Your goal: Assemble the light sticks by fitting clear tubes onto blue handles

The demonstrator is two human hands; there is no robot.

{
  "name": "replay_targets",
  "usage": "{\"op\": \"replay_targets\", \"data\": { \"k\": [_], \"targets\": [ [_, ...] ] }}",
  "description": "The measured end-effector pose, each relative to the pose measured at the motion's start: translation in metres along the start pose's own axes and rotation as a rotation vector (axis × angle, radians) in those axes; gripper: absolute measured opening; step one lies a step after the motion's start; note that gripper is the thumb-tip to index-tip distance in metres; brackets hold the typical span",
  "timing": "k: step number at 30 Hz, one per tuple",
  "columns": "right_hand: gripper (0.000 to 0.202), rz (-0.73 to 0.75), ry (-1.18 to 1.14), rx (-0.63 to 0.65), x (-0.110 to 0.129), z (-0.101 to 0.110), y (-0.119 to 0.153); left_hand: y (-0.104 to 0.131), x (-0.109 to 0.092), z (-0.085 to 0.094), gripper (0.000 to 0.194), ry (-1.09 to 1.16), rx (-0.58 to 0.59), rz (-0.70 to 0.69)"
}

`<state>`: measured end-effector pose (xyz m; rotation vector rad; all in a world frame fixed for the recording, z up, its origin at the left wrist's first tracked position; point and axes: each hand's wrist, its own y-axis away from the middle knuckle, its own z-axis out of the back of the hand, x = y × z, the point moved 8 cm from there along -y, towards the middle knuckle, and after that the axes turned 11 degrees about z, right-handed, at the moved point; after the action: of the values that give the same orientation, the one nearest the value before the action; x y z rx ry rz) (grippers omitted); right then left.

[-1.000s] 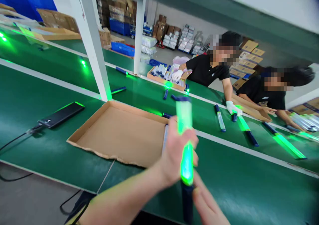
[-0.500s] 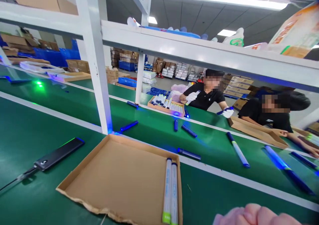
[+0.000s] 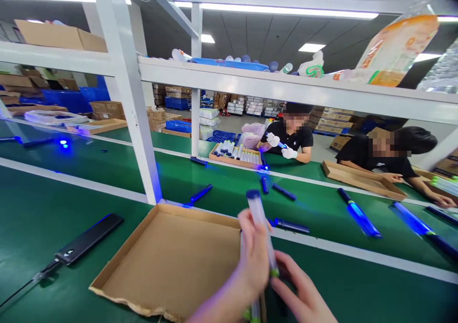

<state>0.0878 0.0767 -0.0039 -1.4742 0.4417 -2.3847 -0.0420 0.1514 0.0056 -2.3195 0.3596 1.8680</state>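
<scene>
A clear, whitish tube (image 3: 265, 239) with a dark blue cap on top and a green lower end is held up at a tilt over the right side of a shallow cardboard tray (image 3: 171, 246). My left hand (image 3: 252, 254) wraps around its middle. At the green end, the thumb and fingers of my right hand (image 3: 296, 287) close on the tube. Inside the tray, along its right wall, lie tubes with green ends (image 3: 255, 311), mostly covered by my left hand and forearm. Something dark under my right hand is too hidden to make out.
Several dark blue tubes (image 3: 291, 226) lie on the green conveyor belt (image 3: 236, 213) beyond the tray. A black power bank (image 3: 89, 239) with a cable is at left. A white post (image 3: 138, 118) and shelf (image 3: 250, 79) stand ahead. Two people work opposite, near a filled box (image 3: 234, 161).
My left hand has come into view, holding a tube with my right hand at its lower end. The view has tilted up slightly. Tubes on the belt have shifted right; the gloved person's hands have come together.
</scene>
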Motion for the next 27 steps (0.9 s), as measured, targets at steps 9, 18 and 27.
{"op": "replay_targets", "data": {
  "k": [9,18,27],
  "targets": [
    [0.037,-0.135,0.403,0.072,-0.108,0.008,-0.229,-0.024,0.079,0.057,0.045,-1.025,0.182,0.294],
    [0.033,-0.434,0.609,0.157,-0.146,0.163,-0.112,-0.022,0.058,0.069,0.031,-1.222,-0.072,0.338],
    [0.038,-0.267,0.418,0.111,-0.051,0.102,-0.027,-0.024,-0.005,0.063,0.024,0.096,-0.170,0.340]
  ]
}}
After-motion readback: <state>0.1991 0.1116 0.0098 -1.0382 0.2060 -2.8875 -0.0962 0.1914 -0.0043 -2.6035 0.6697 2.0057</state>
